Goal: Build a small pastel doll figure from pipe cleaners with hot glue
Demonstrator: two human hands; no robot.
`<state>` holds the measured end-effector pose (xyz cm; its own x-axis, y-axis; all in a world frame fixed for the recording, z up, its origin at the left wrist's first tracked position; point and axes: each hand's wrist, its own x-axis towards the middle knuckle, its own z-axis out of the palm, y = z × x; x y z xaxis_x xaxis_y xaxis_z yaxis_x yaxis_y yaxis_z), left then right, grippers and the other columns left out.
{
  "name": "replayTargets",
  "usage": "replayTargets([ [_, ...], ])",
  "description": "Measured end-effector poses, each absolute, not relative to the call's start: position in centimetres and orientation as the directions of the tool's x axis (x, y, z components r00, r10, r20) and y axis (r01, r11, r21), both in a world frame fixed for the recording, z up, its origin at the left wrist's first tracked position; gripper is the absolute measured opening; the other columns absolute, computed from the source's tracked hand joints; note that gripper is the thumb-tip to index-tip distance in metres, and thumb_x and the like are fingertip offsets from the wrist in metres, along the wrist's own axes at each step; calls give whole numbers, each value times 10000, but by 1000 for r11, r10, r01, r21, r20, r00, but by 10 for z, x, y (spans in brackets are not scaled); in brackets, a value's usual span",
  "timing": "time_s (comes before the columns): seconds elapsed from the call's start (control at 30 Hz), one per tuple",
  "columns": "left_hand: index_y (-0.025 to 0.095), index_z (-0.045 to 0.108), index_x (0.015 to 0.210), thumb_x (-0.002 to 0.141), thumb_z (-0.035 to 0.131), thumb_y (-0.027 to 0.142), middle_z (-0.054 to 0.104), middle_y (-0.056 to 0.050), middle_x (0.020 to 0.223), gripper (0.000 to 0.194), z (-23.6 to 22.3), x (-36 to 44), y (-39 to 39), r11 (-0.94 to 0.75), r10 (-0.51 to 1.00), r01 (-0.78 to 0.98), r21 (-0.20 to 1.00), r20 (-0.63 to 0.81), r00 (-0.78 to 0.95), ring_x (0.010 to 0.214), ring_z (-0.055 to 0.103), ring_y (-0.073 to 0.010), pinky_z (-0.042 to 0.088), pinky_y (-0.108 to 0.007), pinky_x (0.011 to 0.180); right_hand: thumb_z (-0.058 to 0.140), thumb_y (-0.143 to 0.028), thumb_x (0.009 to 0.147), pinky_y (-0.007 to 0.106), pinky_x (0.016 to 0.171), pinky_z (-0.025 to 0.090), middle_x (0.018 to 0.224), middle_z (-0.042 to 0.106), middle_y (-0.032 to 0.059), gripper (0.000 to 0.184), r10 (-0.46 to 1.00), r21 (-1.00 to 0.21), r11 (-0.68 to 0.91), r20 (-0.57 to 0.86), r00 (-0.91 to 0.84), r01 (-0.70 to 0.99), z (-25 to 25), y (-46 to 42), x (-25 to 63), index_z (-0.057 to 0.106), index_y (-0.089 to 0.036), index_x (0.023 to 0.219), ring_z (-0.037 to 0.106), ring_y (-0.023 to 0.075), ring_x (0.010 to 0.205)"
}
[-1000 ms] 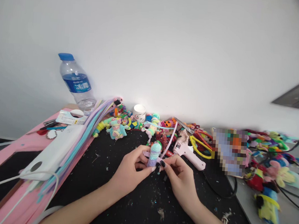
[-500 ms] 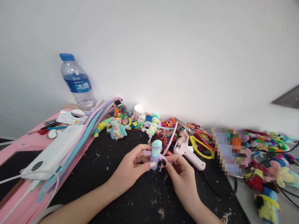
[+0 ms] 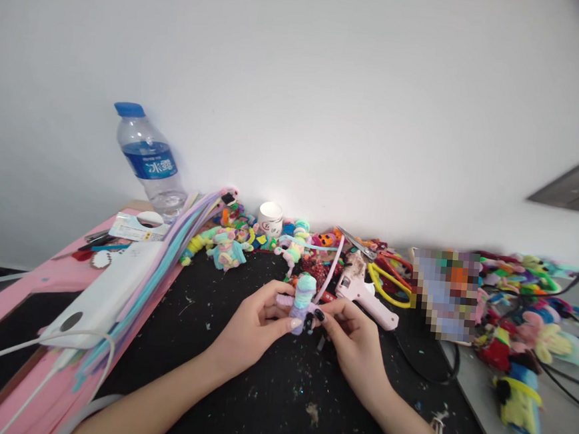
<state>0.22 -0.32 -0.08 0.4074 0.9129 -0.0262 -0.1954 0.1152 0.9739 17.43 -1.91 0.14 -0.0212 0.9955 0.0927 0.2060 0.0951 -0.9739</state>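
Note:
A small pipe-cleaner doll (image 3: 305, 286), mint and lilac at the head with a lilac body, is held up over the black work surface (image 3: 255, 401). My left hand (image 3: 256, 321) grips its body from the left, thumb across the front. On the other side my right hand (image 3: 355, 332) pinches the doll's lilac arm between thumb and finger. A loose lilac pipe cleaner (image 3: 333, 267) rises behind that pinch; where its lower end goes is hidden. Behind my right hand lies a pale pink glue gun (image 3: 370, 303), with yellow-handled scissors (image 3: 391, 288) beside it.
Several fuzzy figures (image 3: 227, 247) and a paper cup (image 3: 270, 219) line the wall. On the left are a water bottle (image 3: 148, 159), a pipe-cleaner bundle (image 3: 166, 261) and a white power strip (image 3: 103, 289). More dolls (image 3: 518, 399) lie right, near a black cable (image 3: 427, 375).
The doll has dropped very slightly and tilts a little differently between my fingers. Both hands keep their hold in nearly the same place.

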Motion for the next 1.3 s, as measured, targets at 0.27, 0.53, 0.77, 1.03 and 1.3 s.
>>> replayTargets([
  [0.27, 180, 506, 954, 737, 617, 130, 646, -28, 889, 249, 0, 1, -4, 129, 906, -179, 975, -43, 420, 848, 601, -169, 445, -276, 754, 567, -283, 824, 238, 561, 438, 674, 625, 16, 150, 992, -957, 114, 96, -78, 268, 1, -18, 179, 613, -169, 738, 572, 150, 627],
  [0.53, 184, 515, 938, 719, 644, 180, 645, -26, 853, 254, 1, 0, -4, 142, 907, -153, 978, -66, 417, 801, 603, -169, 445, -280, 726, 557, -261, 827, 248, 577, 457, 663, 619, 14, 144, 988, -951, 139, 115, -101, 277, 0, -17, 179, 603, -175, 721, 574, 152, 627],
  [0.77, 185, 511, 939, 720, 642, 171, 638, -22, 852, 255, -1, 0, -3, 147, 901, -161, 976, -65, 429, 792, 596, -158, 443, -273, 722, 563, -236, 822, 234, 572, 446, 659, 617, 5, 136, 987, -955, 143, 117, -112, 258, 0, -16, 178, 601, -173, 708, 573, 143, 620],
  [1.03, 181, 514, 948, 718, 654, 203, 637, -25, 843, 270, -3, 0, -3, 129, 906, -132, 983, -62, 419, 788, 604, -166, 452, -279, 719, 574, -270, 815, 245, 576, 454, 646, 618, 9, 161, 988, -954, 137, 112, -106, 268, 1, -16, 178, 606, -173, 691, 575, 150, 617],
  [1.3, 204, 511, 1038, 756, 633, 245, 648, -54, 996, 310, -3, -1, 0, 263, 896, -299, 917, -118, 428, 900, 612, -200, 475, -337, 777, 507, -343, 859, 231, 509, 391, 721, 581, 6, 175, 982, -972, 174, 159, -106, 161, 2, -16, 178, 587, -188, 868, 478, 122, 571],
])
